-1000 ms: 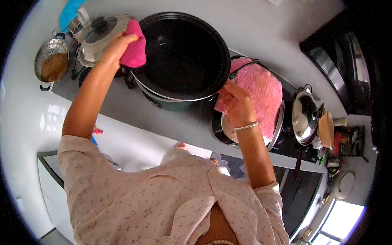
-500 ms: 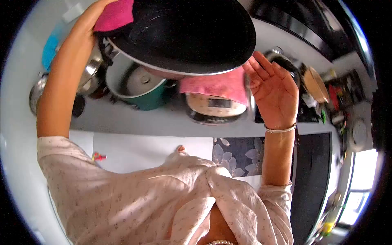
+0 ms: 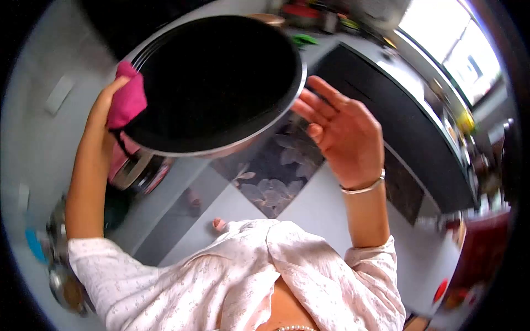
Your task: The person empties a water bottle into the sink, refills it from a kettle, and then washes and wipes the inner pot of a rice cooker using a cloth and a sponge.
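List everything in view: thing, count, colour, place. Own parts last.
Wide pan: 1, black inside with silver rim, upper centre
Folded cloth: 1, magenta, pan's left edge
Countertop appliance: 1, beige and dark, below pan's left side
Floral floor panel: at least 1, dark grey, below pan
Cabinet front: 1, black, right of pan
Window: 1, bright white, upper right
Green item: 1, green, beyond pan
Blue item: 1, blue, far left
Blurred clutter: uncounted, mixed, edges
Bangle: 1, silver, right wrist
Shirt: 1, pale print, bottom centre
Left hand: 1, bare, gripping folded cloth against pan
Right hand: 1, bare, open by pan's right rim, contact unclear
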A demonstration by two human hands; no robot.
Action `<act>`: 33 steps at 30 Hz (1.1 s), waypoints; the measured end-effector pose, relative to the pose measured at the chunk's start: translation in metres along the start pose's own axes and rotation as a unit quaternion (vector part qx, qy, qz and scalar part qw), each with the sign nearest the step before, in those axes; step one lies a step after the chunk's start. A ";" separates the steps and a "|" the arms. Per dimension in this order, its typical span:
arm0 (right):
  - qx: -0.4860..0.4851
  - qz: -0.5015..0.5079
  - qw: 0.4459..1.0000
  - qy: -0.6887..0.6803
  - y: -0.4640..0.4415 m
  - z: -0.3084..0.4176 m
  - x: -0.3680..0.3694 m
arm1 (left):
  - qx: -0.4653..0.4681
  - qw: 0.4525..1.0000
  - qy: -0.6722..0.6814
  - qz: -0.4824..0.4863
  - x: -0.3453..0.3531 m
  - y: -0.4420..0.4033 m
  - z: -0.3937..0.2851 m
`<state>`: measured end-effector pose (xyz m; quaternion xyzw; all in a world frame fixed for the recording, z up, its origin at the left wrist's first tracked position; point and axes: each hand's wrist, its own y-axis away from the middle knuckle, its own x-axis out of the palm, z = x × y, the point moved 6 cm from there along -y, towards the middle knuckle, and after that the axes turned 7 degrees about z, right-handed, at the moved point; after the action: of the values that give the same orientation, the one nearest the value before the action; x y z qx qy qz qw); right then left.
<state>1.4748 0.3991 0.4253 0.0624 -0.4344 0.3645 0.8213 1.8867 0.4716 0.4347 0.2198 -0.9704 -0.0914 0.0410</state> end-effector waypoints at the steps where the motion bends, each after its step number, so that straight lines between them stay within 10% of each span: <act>1: -0.011 -0.029 1.000 0.007 0.016 0.017 -0.016 | -0.021 0.997 -0.006 0.072 0.004 -0.040 0.018; 5: -0.076 -0.135 0.988 0.019 0.082 0.068 -0.076 | 0.047 0.989 -0.071 0.125 0.135 -0.080 0.045; 9: -0.134 -0.222 0.965 0.045 0.146 0.109 -0.144 | -0.076 0.939 0.075 0.327 0.274 -0.114 0.094; 33: -0.235 -0.505 0.831 -0.006 0.222 0.319 -0.420 | -0.049 0.896 -0.002 0.441 0.805 -0.230 0.163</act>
<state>0.9671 0.1984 0.2553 0.0803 -0.4199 -0.2142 0.8783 1.2390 -0.0555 0.2617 -0.2333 -0.9621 -0.1117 0.0862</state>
